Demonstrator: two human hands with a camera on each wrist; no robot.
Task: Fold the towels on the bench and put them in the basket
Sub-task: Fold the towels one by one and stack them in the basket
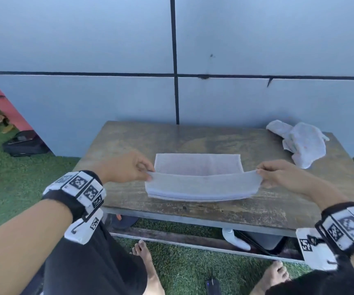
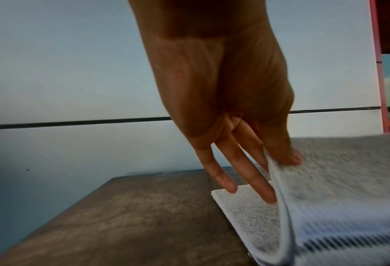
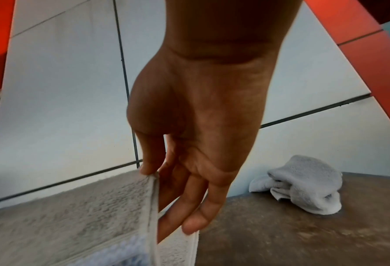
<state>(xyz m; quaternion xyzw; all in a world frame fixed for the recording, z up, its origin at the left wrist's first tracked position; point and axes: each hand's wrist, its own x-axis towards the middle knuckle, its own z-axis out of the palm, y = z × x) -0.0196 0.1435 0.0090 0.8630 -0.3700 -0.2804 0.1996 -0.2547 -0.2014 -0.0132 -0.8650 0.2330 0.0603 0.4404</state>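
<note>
A white towel (image 1: 201, 184) lies in the middle of the wooden bench (image 1: 129, 141), its near half raised and curled over toward the wall. My left hand (image 1: 148, 173) pinches the raised left corner between thumb and forefinger, the other fingers (image 2: 225, 181) hanging straight above the flat layer of the towel (image 2: 246, 207). My right hand (image 1: 260, 174) pinches the right corner of the towel (image 3: 112, 201) the same way. A second white towel (image 1: 301, 143) lies crumpled at the bench's far right corner, seen in the right wrist view as a crumpled towel (image 3: 303, 185). No basket is in view.
A pale panelled wall (image 1: 108, 99) stands right behind the bench. Green turf (image 1: 18, 184) surrounds it. A black case (image 1: 23, 143) lies on the turf at the left. Under the bench are a white bottle (image 1: 235, 239) and dark items. My bare feet (image 1: 144, 254) stand at the bench's front edge.
</note>
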